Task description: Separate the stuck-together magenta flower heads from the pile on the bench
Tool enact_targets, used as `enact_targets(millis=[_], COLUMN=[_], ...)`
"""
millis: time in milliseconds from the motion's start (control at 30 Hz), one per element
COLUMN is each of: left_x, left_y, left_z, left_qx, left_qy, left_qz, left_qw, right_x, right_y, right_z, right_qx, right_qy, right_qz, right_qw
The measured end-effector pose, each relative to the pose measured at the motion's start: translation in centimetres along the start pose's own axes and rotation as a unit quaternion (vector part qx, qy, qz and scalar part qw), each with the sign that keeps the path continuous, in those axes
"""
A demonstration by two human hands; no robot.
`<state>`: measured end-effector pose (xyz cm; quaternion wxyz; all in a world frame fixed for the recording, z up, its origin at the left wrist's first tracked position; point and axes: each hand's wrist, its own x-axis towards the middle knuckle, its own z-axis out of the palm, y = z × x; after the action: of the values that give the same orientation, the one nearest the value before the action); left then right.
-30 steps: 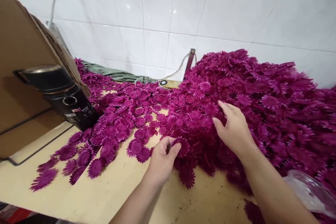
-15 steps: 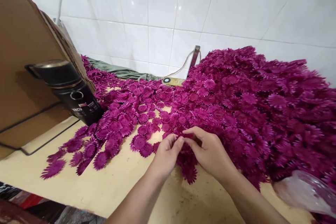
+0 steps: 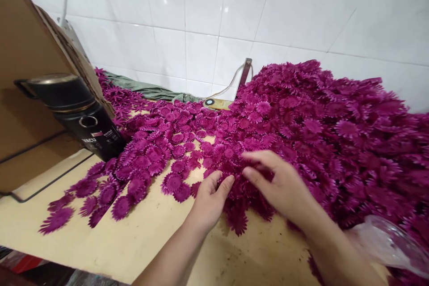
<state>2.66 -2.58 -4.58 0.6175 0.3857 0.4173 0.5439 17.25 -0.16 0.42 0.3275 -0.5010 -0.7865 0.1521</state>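
My left hand is curled at the near edge of the flower heap, thumb close to the bent fingers. What it pinches, if anything, is hidden against the magenta petals. To its right is my right hand, slightly blurred, its thumb and forefinger apart over the heap. I see nothing held between those fingertips. Just below and between the hands hangs a cluster of magenta artificial flower heads. A large heap of the same flowers rises behind and to the right.
A black bottle stands at left against a cardboard box. Loose flowers spread across the tan tabletop. A clear plastic bag lies at right. Green cloth runs along the tiled wall.
My hands were together with fingertips meeting; now the right hand has moved away to the right and its fingers have opened. The whole view has shifted slightly.
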Motion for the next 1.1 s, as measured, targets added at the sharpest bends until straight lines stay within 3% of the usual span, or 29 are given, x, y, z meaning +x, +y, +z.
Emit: enact_targets(millis=[67,167,300,467,567,700,767,867,1100], left_x=[0.1,0.0,-0.1,-0.1,-0.3,-0.6,-0.6,-0.4,-0.2], left_y=[-0.1,-0.3,-0.4,-0.1,-0.2,-0.3,-0.2,0.0,-0.1], left_z=[0.0,-0.2,0.0,0.4,0.3,-0.1,0.0,0.3,0.0], left_qx=[0.000,0.006,0.033,0.062,0.049,0.048,0.035,0.040,0.017], left_qy=[0.006,0.004,-0.048,-0.052,-0.064,-0.062,-0.058,-0.075,-0.011], left_qz=[-0.004,-0.001,0.027,0.047,0.034,0.013,0.001,0.001,0.002], left_qw=[1.000,1.000,0.998,0.996,0.996,0.997,0.998,0.996,1.000], right_x=[-0.8,-1.0,-0.3,0.5,1.7,3.3,3.4,2.8,1.4], right_y=[-1.6,-2.2,-0.9,-0.4,0.1,1.7,2.5,2.9,2.8], right_z=[1.3,2.5,2.5,2.7,2.4,0.2,-1.0,-1.7,-0.5], right_qx=[0.083,0.138,0.169,0.243,0.323,0.382,0.354,0.315,0.233], right_qy=[-0.102,-0.116,-0.049,0.017,0.076,0.232,0.248,0.219,0.132], right_qz=[0.022,0.050,0.092,0.127,0.169,0.216,0.202,0.184,0.159], right_qw=[0.991,0.982,0.980,0.962,0.928,0.868,0.879,0.905,0.950])
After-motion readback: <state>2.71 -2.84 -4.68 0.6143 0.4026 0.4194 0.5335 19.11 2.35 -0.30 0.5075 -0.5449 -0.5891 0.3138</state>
